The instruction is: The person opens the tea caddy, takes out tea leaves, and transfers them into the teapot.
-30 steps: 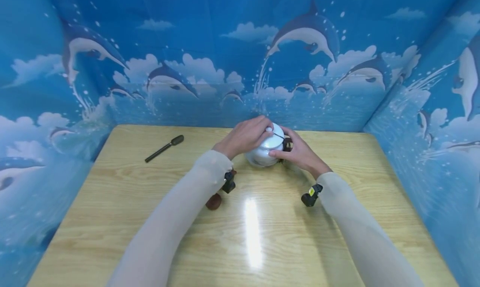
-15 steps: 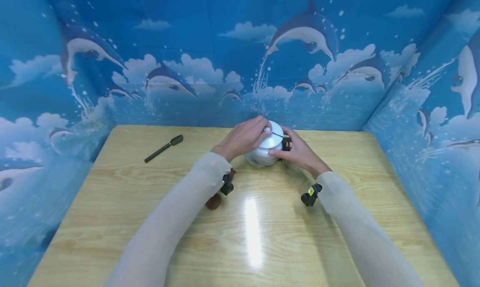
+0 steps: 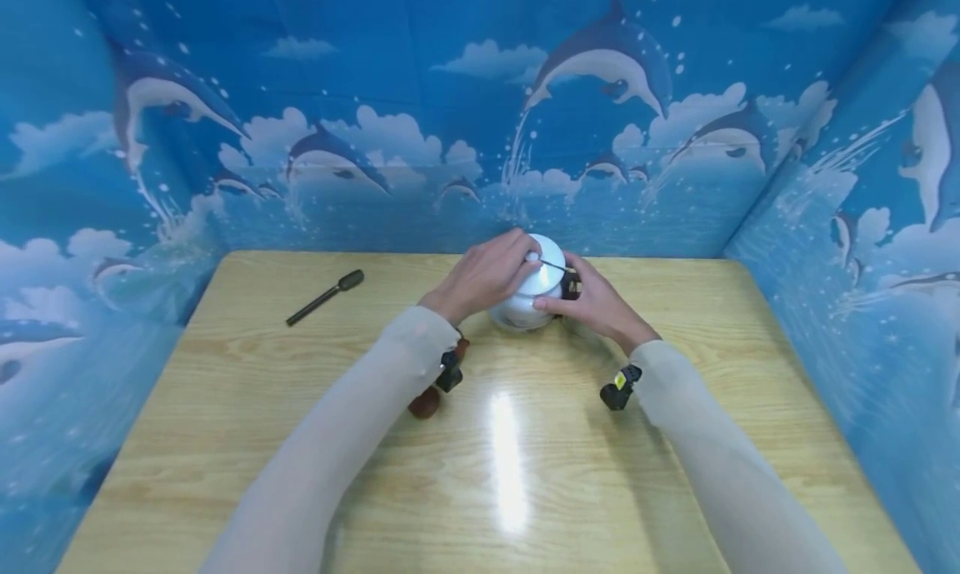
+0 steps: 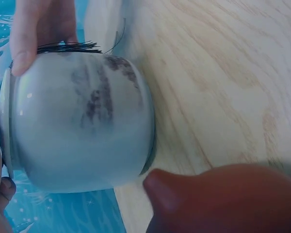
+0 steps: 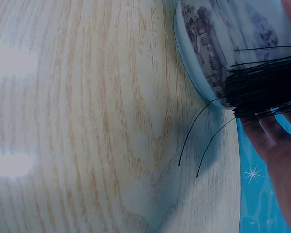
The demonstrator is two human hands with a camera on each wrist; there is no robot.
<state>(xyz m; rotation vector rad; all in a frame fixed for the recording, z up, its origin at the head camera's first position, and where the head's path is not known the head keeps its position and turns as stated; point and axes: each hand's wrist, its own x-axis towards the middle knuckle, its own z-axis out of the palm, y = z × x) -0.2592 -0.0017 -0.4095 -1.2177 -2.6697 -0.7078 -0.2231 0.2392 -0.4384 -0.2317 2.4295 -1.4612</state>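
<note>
A white porcelain jar with a dark painted scene stands near the table's back edge. Its white lid sits on the mouth. My left hand reaches over the top, fingers curled at the small lid knob. From the knob a thin black cord runs across the lid to a black tassel hanging at the jar's right side. My right hand grips the jar around its upper right side, thumb in front at the rim and the other fingers behind, beside the tassel.
A rounded reddish-brown object lies on the table under my left wrist, partly hidden by the sleeve. A dark stick with a thicker end lies at the back left. Dolphin-printed blue curtains close off the back and sides.
The lid shows rounder and slightly higher between my hands, and the cord lies at a flatter angle. Both hands keep their hold; the head view has shifted slightly.
</note>
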